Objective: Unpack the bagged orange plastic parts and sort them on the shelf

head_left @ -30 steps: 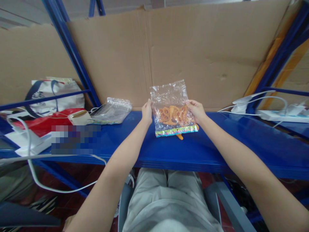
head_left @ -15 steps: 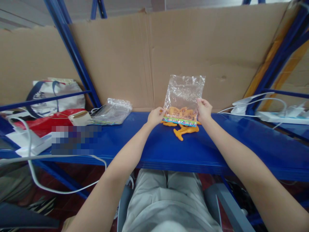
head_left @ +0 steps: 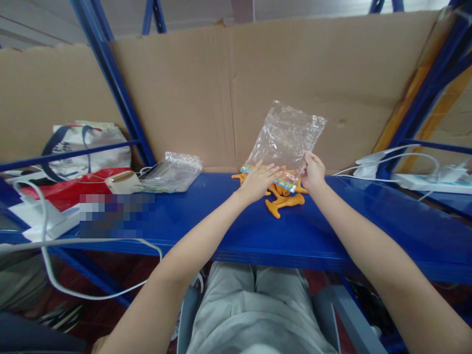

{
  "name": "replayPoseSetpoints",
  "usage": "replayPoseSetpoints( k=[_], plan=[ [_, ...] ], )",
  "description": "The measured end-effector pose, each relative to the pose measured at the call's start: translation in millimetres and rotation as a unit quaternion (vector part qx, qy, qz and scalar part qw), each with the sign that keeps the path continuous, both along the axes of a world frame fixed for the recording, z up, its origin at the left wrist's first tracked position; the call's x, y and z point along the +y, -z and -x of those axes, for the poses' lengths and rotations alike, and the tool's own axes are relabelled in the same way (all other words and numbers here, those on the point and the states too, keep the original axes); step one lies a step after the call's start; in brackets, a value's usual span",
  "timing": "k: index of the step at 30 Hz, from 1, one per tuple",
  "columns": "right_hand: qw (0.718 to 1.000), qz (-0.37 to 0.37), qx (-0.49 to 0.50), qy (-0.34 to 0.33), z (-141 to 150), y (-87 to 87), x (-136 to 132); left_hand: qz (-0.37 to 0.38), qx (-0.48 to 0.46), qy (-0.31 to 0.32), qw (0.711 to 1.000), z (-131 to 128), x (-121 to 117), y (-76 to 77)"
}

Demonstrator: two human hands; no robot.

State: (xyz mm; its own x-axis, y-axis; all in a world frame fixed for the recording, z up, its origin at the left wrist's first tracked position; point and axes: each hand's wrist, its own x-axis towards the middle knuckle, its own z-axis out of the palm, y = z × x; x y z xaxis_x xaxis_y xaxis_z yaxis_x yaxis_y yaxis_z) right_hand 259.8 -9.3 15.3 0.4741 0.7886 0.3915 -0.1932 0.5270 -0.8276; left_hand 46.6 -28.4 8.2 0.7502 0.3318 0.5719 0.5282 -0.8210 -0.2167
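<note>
A clear plastic bag [head_left: 285,137] with a colourful strip along its mouth stands upside down over the blue shelf [head_left: 228,226], tilted to the right and almost empty. My right hand [head_left: 312,171] pinches the bag's lower right corner. Several orange plastic pieces [head_left: 282,199] lie in a small pile on the shelf under the bag's mouth. My left hand [head_left: 258,181] is spread flat, fingers apart, resting over the left part of the pile by the bag's mouth.
A stack of clear bags [head_left: 171,172] lies to the left on the shelf, beside a red bag [head_left: 70,189] and a white tote [head_left: 86,145]. White cables and a power strip [head_left: 424,179] sit at the right. A cardboard sheet [head_left: 228,93] backs the shelf.
The bag was turned over and lifted up and right, and the orange pieces dropped out onto the shelf. My left hand let go of the bag and opened over the pile.
</note>
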Motion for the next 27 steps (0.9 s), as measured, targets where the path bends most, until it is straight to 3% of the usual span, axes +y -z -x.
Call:
replayPoseSetpoints(
  k=[3, 7, 11, 15, 17, 22, 27],
  plan=[
    [0.999, 0.011, 0.013, -0.049, 9.0, -6.1, -12.6, 0.02, -0.061, -0.069, 0.996, 25.9, 8.8, -20.1],
    [0.996, 0.043, -0.02, -0.073, 17.9, -10.4, -23.5, 0.048, -0.11, -0.2, 0.972, 86.3, 18.8, -47.2],
    [0.99, 0.091, -0.075, -0.081, 25.2, -9.5, -29.3, 0.067, -0.057, -0.403, 0.911, 151.0, 23.3, -57.1],
    [0.976, 0.116, -0.147, -0.109, 33.5, -7.5, -34.7, 0.133, -0.01, -0.534, 0.835, 201.0, 25.9, -47.5],
    [0.969, 0.118, -0.177, -0.123, 37.4, -6.4, -36.1, 0.178, 0.001, -0.567, 0.804, 217.2, 27.3, -38.3],
    [0.956, 0.123, -0.218, -0.152, 42.7, -3.5, -36.4, 0.228, -0.015, -0.58, 0.782, 234.1, 32.0, -17.7],
    [0.946, 0.127, -0.247, -0.168, 42.1, -1.0, -35.3, 0.243, -0.065, -0.589, 0.768, 242.7, 39.1, -7.9]
  ],
)
